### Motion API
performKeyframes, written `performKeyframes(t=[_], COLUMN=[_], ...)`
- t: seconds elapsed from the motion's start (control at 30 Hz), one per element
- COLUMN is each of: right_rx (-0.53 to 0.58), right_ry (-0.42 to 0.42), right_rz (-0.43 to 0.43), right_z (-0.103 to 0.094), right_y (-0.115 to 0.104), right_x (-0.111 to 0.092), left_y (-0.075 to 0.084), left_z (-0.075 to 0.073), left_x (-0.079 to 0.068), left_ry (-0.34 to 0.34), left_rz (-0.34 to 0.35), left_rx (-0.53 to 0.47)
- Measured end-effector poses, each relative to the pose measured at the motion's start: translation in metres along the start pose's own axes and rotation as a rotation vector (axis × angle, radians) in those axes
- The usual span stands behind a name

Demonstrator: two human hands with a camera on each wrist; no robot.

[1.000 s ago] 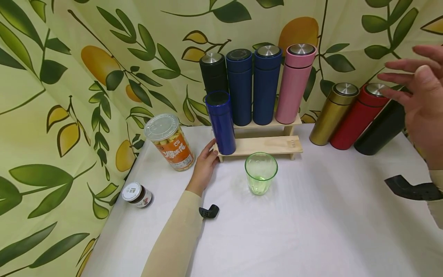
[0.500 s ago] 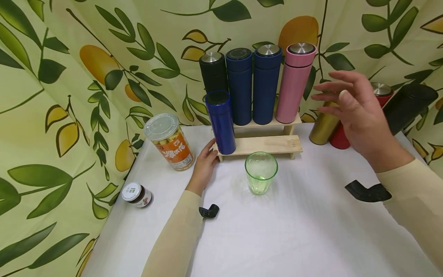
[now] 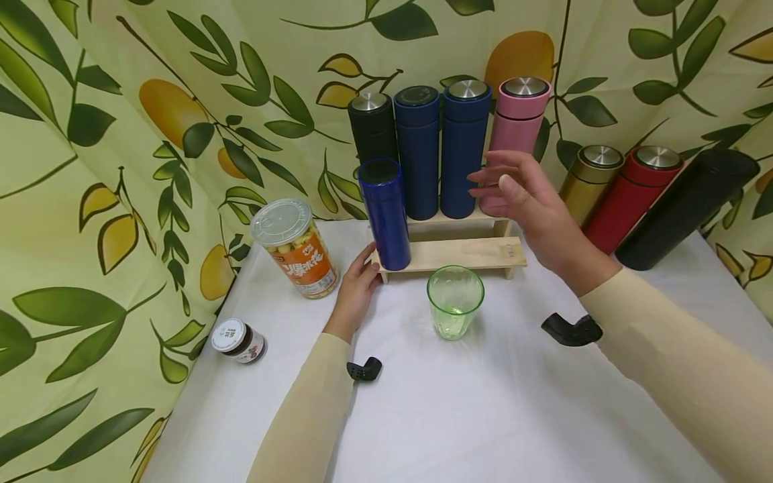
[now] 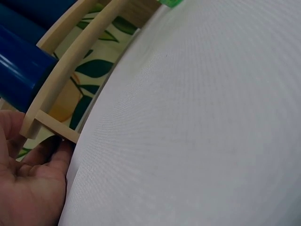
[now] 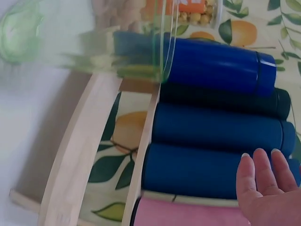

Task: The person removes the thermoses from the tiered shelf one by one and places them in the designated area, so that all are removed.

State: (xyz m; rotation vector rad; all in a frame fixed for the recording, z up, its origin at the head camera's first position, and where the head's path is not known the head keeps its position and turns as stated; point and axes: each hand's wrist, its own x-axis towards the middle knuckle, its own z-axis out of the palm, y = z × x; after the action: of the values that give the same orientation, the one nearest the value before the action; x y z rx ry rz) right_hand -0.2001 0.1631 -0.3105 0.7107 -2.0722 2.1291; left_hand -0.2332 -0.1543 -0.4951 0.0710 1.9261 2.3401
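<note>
My left hand (image 3: 356,288) grips the left end of a two-step wooden stand (image 3: 465,255), thumb by the lower step and fingers at its leg. On that lower step stands a shiny blue thermos bottle (image 3: 386,218). My right hand (image 3: 531,208) hovers in the air with fingers spread, holding nothing, and overlaps the pink thermos (image 3: 518,127) in the head view. The upper step also bears two navy thermoses (image 3: 464,154) and a black one (image 3: 371,127). In the right wrist view, fingertips (image 5: 263,165) overlap a navy thermos.
A green-rimmed glass (image 3: 454,308) stands in front of the stand. To the right are gold (image 3: 594,171), red (image 3: 640,194) and black (image 3: 688,208) thermoses. A popcorn tub (image 3: 296,248) and a small jar (image 3: 238,341) stand at left. A patterned curtain hangs behind.
My right hand has moved left from the far right, past the red and gold thermoses, to the pink one. My left hand has stayed on the stand.
</note>
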Motion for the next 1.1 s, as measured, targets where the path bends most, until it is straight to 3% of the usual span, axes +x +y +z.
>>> performKeyframes(t=[0.3,0.53,1.1], right_rx=[-0.111,-0.228,-0.371], right_ry=[-0.072,-0.083,-0.089], right_rz=[0.040,0.051,0.105], right_z=[0.027,0.045,0.080], right_y=[0.012,0.018,0.018], right_x=[0.023,0.040,0.082], left_y=[-0.001,-0.002,-0.001], left_z=[-0.001,-0.001,-0.002], left_x=[-0.001,0.000,0.001], left_ry=[-0.004,0.002,0.004], left_rz=[0.008,0.042,0.010], left_rx=[0.004,0.027,0.002])
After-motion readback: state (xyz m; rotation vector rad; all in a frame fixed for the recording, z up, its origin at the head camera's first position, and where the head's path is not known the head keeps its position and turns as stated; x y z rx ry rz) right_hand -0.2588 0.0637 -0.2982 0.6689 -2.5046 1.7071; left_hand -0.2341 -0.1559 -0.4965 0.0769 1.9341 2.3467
